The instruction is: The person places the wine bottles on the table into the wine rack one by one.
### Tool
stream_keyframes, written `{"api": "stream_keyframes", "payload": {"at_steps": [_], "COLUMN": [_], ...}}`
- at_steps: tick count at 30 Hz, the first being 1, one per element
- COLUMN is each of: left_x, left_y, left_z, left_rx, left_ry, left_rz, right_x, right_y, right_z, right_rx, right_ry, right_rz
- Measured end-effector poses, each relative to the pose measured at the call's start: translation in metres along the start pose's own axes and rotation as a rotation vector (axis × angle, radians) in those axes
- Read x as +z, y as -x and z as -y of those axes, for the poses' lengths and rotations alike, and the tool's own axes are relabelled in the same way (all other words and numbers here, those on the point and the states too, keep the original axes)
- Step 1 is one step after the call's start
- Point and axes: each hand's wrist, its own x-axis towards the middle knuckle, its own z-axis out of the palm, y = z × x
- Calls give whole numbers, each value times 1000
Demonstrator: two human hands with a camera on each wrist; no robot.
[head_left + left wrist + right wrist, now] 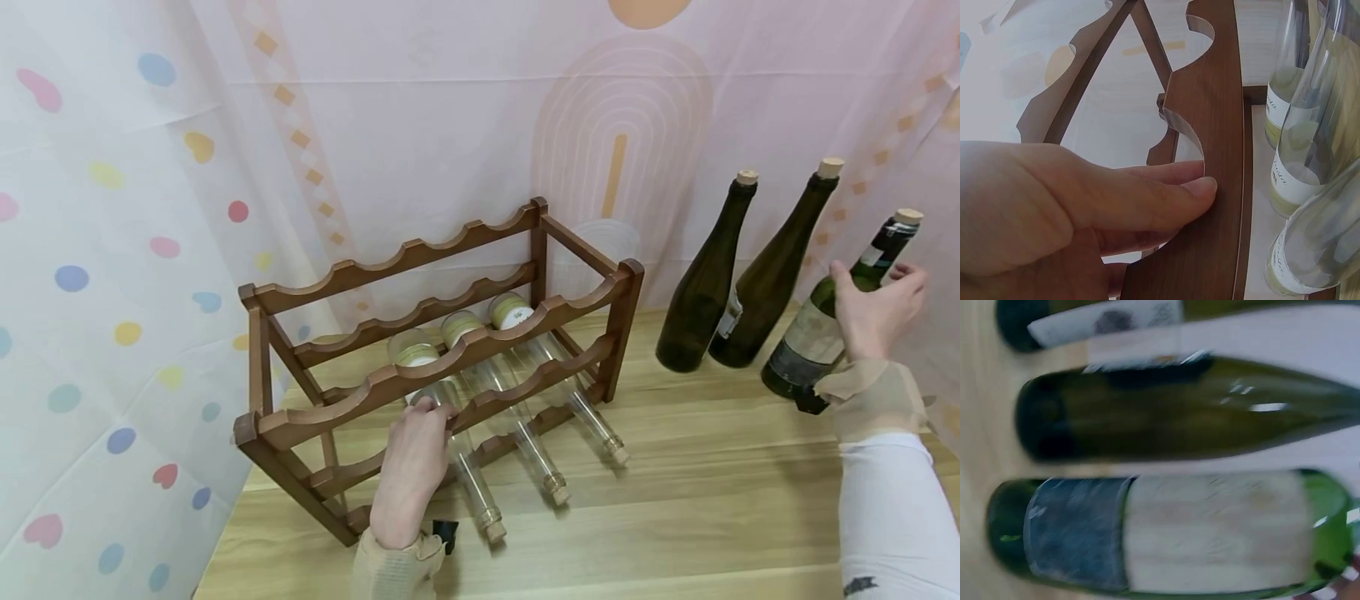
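My left hand (415, 462) pinches the scalloped front top rail (1219, 125) of a brown wooden wine rack (375, 390). Its thumb lies on one face of the rail, with fingers behind. Three clear glass bottles lie in the rack's lower tier, necks with corks slanting toward me: one bottle (471, 482) by the left hand, a middle bottle (525, 435), and a right one (588, 410). Off to the right, my right hand (877, 308) holds a green wine bottle (1216, 531) around its upper part. This bottle has a cream and dark label, is corked and leans slightly.
Two dark, corked bottles, one nearer the rack (697, 292) and one in the middle (776, 279), stand left of the held bottle. Everything rests on a light wooden table (675, 517). A patterned curtain (420, 125) hangs close behind and along the left.
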Motion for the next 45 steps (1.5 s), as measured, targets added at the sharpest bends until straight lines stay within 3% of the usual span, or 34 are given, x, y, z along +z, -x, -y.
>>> {"api": "stream_keyframes", "payload": {"at_steps": [3, 6, 19, 23, 28, 35, 41, 45], "left_x": [0, 0, 1, 2, 1, 0, -1, 2], "left_y": [0, 0, 0, 0, 0, -1, 0, -4], "left_z": [0, 0, -1, -2, -2, -2, -3, -11], "left_rx": [-2, -4, -4, 1, 2, -9, -5, 46], "left_ry": [5, 6, 4, -2, -17, -18, -13, 47], "left_rz": [2, 3, -10, -7, -8, -3, -13, -97], "right_x": [0, 2, 14, 11, 5, -11, -15, -14], "right_y": [-8, -11, -2, 8, 28, 80, 117, 139], "right_z": [-8, -13, -22, -27, -16, 28, 42, 43], "right_rx": [-9, -49, -90, -111, -200, -348, -497, -518], "right_ry": [-3, -25, -103, -178, -318, -509, -698, -915], "right_rz": [95, 116, -163, -233, -285, -299, -203, -95]}}
